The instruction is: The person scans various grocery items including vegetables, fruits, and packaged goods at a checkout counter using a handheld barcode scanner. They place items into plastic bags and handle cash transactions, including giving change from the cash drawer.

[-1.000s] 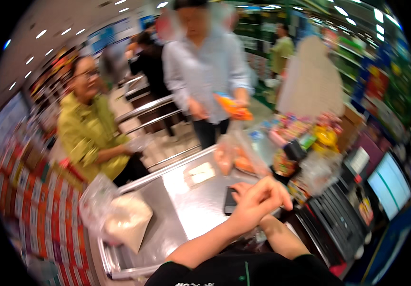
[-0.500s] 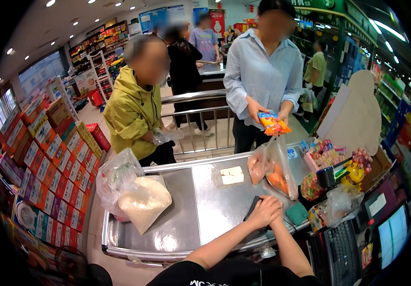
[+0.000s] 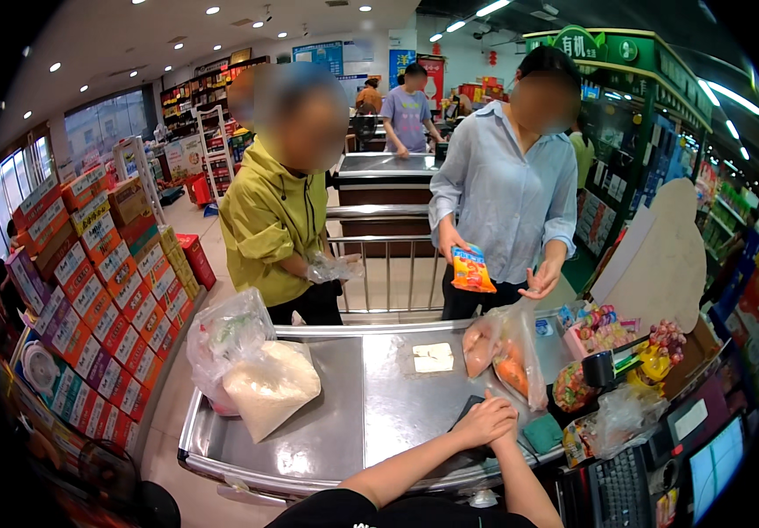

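Note:
My left hand (image 3: 479,423) and my right hand (image 3: 504,417) are clasped together, fingers closed over each other, above the metal checkout counter (image 3: 335,414). No item shows in either. A flat dark object (image 3: 470,404) lies partly hidden behind them. Just beyond stands a clear plastic bag of carrots (image 3: 513,373), beside a bag of pinkish produce (image 3: 482,341). Left of these lies a clear packet of white blocks (image 3: 432,357). Toward the left end, a bag of pale grain (image 3: 272,387) leans against a cloudy plastic bag (image 3: 230,339).
Across the counter, a person in blue holds an orange packet (image 3: 471,268); another in a yellow-green jacket (image 3: 276,216) holds crumpled clear plastic. At right are a green cloth (image 3: 542,434), candy display (image 3: 604,327), keyboard (image 3: 623,488) and monitor (image 3: 719,466). Stacked boxes (image 3: 89,308) stand at left.
My view has shifted slightly. The person in blue has lowered the orange packet into one hand and holds the other hand above the carrot bag. My hands stay clasped.

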A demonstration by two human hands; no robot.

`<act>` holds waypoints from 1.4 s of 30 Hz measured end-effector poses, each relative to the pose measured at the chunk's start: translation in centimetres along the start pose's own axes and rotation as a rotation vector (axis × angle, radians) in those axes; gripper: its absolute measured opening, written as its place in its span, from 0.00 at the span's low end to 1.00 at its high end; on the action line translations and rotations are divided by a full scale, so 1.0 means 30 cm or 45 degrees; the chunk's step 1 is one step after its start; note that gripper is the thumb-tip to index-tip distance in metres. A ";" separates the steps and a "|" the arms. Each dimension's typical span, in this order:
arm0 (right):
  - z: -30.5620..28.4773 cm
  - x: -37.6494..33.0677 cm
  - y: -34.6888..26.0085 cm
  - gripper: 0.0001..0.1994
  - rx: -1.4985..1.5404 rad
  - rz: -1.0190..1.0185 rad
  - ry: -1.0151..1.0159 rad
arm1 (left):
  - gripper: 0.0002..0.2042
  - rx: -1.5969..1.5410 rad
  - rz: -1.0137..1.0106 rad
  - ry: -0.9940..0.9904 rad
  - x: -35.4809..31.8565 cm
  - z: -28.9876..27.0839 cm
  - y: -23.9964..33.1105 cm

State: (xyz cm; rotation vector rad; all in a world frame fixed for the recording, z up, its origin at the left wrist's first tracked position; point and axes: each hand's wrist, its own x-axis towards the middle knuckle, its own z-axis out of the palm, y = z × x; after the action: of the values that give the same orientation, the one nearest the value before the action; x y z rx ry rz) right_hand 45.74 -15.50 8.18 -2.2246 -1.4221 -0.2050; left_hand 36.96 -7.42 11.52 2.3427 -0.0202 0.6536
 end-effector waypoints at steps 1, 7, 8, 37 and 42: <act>-0.003 0.008 0.000 0.17 0.000 -0.003 0.004 | 0.16 0.022 -0.025 0.002 0.005 -0.002 -0.003; -0.003 0.008 -0.014 0.17 -0.007 -0.011 -0.019 | 0.16 0.174 0.043 0.158 -0.020 0.035 -0.031; -0.012 0.004 -0.013 0.17 -0.012 -0.008 -0.014 | 0.16 0.145 0.080 0.195 -0.015 0.038 -0.030; 0.073 0.025 0.001 0.14 0.105 -0.057 0.197 | 0.16 0.166 0.111 0.198 0.034 -0.001 0.027; 0.010 0.055 -0.030 0.09 0.044 0.215 -0.203 | 0.14 0.204 0.125 0.231 0.019 0.026 -0.028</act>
State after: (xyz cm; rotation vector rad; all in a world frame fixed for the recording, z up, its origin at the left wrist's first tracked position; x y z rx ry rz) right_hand 45.63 -13.70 8.82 -2.3617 -1.2965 0.0548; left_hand 37.97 -7.17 10.76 2.4373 -0.0013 0.9461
